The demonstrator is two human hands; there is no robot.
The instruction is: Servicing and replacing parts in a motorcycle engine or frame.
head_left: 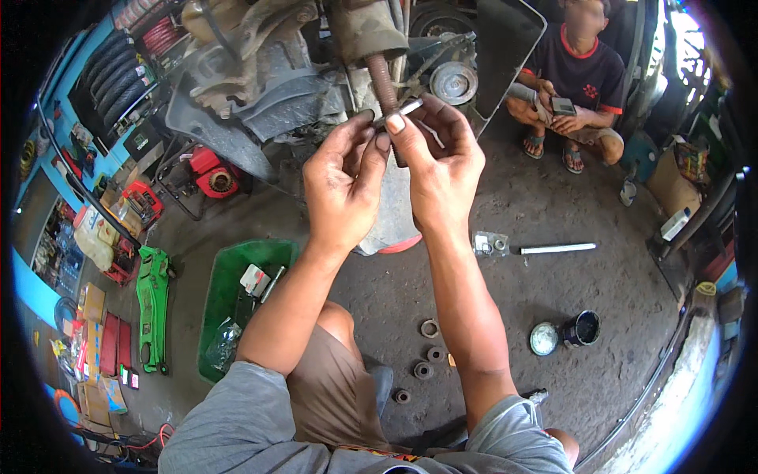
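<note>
My left hand (345, 175) and my right hand (442, 170) are raised close together at the top centre, both closed with fingertips pinched. Between them is a small shiny metal part (410, 106), seen edge-on and mostly covered by the fingers; its exact kind cannot be made out. Just behind the fingertips, a rusty brown ribbed rod (380, 81) comes down out of a dirty metal tube (359, 35) on a partly dismantled vehicle. Whether the shiny part touches the rod is hidden.
A green bin (207, 336) with tools stands left, near a green floor jack (152, 308). Several metal rings (424, 370), a metal bar (558, 248) and an open tin (583, 328) with its lid (544, 338) lie right. A person (579, 75) squats at upper right.
</note>
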